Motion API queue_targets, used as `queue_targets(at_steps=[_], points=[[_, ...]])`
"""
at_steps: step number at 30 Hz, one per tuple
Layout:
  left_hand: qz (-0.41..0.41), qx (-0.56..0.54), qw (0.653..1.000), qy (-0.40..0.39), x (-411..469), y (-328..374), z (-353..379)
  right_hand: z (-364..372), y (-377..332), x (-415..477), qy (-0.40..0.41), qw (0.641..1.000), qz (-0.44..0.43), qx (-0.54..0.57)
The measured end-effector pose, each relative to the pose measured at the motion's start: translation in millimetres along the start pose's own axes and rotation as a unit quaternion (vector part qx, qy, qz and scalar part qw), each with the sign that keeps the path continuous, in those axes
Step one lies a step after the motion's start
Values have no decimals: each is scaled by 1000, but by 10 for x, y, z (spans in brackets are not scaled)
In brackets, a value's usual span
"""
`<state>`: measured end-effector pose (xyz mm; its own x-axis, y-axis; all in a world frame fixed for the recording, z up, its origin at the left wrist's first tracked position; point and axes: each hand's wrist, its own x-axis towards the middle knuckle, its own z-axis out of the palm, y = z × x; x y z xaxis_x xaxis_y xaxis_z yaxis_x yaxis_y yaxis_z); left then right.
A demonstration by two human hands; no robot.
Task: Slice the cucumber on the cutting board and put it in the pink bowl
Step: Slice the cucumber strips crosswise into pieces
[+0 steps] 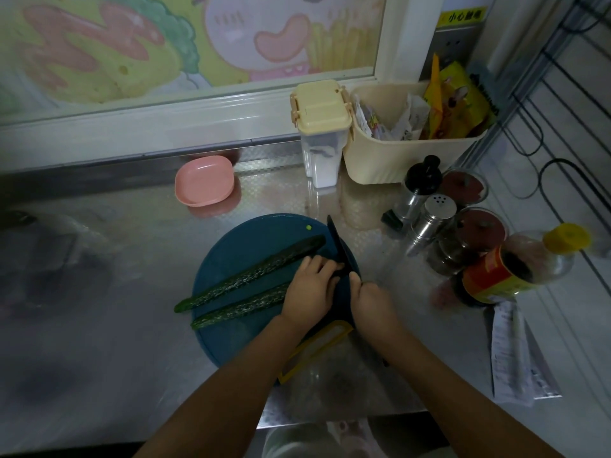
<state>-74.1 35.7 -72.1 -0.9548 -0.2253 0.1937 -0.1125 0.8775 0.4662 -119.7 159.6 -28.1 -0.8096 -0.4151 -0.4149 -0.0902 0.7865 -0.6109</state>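
Cucumber in two long halves, knife at their far-right ends

Both halves lie side by side on the round blue cutting board, slanting from lower left to upper right, with the left tip of the upper half just past the board's edge. The left hand covers the right end of the nearer half and touches the other half, its fingers bent down over the dark green skin and holding it in place. Just beside those fingers is the black knife, its blade pointing away from the person across the board's right side. The right hand is closed round the handle, which is mostly hidden inside the grip. A tiny green scrap sits near the board's far rim. A yellow-framed flat piece lies on the board's near edge between the forearms.

The pink bowl stands on the steel table beyond the board, well apart from it and close to the back wall. To the right are a cream-lidded container, a cream basket of packets, several shakers and jars, and a yellow-capped bottle lying on its side
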Motion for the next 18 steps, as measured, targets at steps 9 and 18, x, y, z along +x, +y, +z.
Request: queue_targets(at_steps=[9, 18], points=[[-5, -3, 1000, -4, -9, 2, -9, -3, 65, -21, 13, 999, 3, -30], [-15, 6, 1000, 10, -36, 51, -25, -72, 68, -63, 2, 1000, 4, 9]])
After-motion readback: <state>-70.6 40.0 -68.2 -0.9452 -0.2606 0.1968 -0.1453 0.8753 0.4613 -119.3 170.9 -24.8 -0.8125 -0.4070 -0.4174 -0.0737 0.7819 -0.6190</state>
